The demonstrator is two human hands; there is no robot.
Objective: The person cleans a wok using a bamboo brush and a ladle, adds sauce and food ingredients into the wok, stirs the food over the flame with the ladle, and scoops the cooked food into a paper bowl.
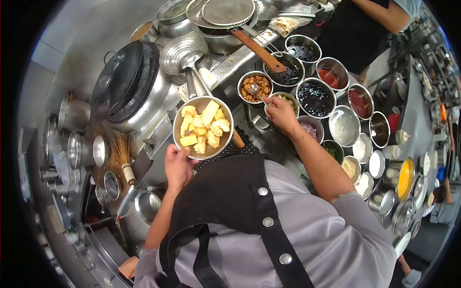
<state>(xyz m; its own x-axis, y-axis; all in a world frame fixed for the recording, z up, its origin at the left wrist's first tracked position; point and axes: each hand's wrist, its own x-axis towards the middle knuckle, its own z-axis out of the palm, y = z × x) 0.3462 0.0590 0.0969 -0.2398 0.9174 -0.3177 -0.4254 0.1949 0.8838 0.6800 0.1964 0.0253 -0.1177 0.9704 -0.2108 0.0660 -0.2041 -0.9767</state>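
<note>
My left hand [177, 165] grips the near rim of a steel bowl [180, 145], tilted toward me. Pale yellow chunks [205, 126] of food fill its bottom. Over on the right, my right hand [282, 114] is closed around the handle of a metal spoon [254, 89]. The spoon's head rests in a round steel container [241, 78] of brown, glossy pieces that look like nuts or beans. Partly under my right hand stands a container [289, 96] with pale green bits. A container of sliced purple onion [312, 127] sits by my right wrist.
Steel pots of dark sauce [316, 98], red sauce [329, 78] and white powder [362, 148] crowd the right. A black wok [120, 81] stands at left, near a perforated skimmer [176, 55] and ladle [193, 58]. A wooden handle [257, 50] juts across the pots. Another person's arm [384, 14] shows top right.
</note>
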